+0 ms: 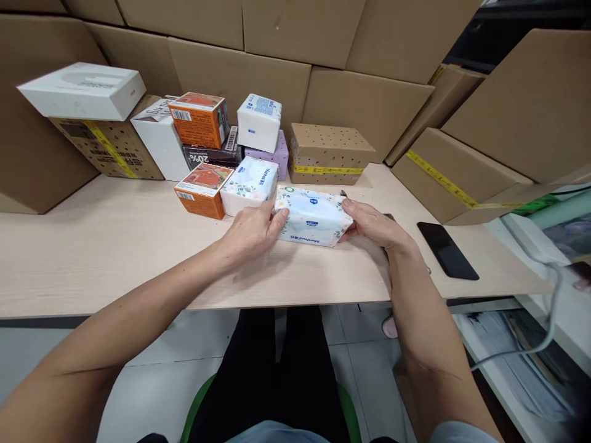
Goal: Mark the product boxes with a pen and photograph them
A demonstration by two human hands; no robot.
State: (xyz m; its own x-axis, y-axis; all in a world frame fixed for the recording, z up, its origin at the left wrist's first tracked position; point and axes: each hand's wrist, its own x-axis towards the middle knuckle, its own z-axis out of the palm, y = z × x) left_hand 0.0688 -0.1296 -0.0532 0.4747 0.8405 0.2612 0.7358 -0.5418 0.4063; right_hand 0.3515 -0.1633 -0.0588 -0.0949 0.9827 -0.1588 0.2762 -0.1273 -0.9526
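Note:
Between my two hands is a tissue pack [314,215] in pale blue and white wrapping with printed flowers. My left hand [258,229] grips its left end, thumb on the top face. At the right end, my right hand [367,223] is closed on the pack, thumb on top and fingers along the side. Just left of it a similar flowered tissue pack [250,182] lies on the table, close to my left fingers. An orange box [203,195] sits beside that second pack. Whether the held pack touches the table, I cannot tell.
Behind stand another orange box [198,120] on a black box [215,155], and a white tissue pack [259,123] on a purple box [277,155]. A dotted cardboard box [330,152] is back right. A phone [447,250] lies right on the table [92,258]. Cardboard walls surround the back.

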